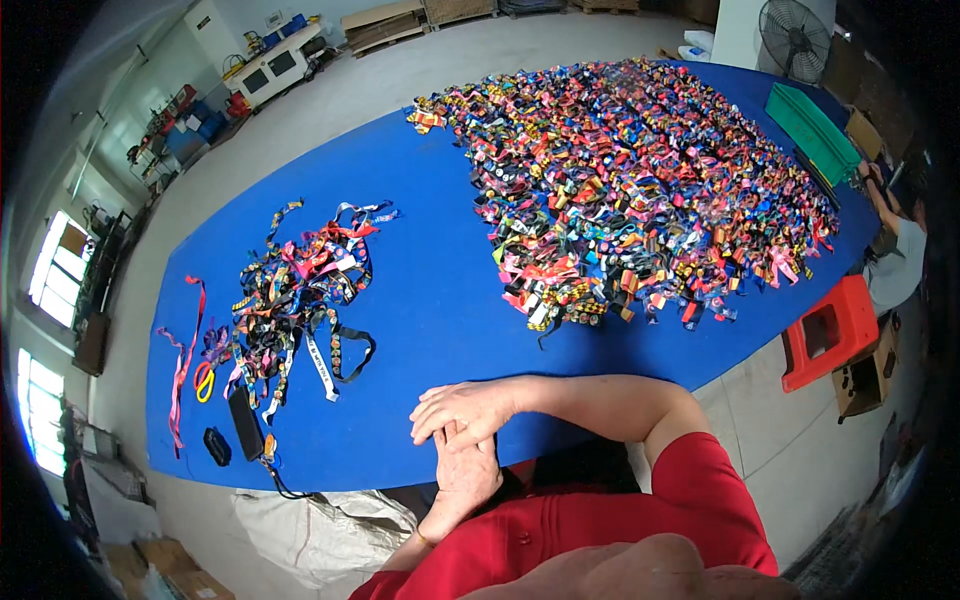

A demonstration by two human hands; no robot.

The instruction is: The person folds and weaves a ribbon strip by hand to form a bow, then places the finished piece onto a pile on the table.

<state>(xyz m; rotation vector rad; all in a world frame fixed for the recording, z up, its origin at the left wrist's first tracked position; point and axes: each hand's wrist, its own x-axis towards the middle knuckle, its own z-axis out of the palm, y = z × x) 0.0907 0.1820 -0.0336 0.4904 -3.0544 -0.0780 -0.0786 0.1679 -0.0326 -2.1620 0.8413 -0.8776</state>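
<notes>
My right hand [465, 408] rests across my left hand [467, 477] at the near edge of the blue-covered table [430, 270]. Its fingers lie loosely over the left hand, apart from one another and without any object. The left hand's fingers extend beneath it and are partly covered; no held thing shows there. To the left of both hands is a tangled heap of patterned straps [300, 280]. One black strap [360, 355] loops out toward my hands. Farther right, a broad heap of short multicoloured strap pieces [640, 180] spreads over the table.
Beside the small heap lie a black oblong case [246, 425], a small black object [216, 446], yellow-handled scissors [205, 382] and a red strap [190, 350]. A green crate [812, 130] and a red stool [830, 332] are at right, near another person [897, 265]. A white sack [320, 530] lies below.
</notes>
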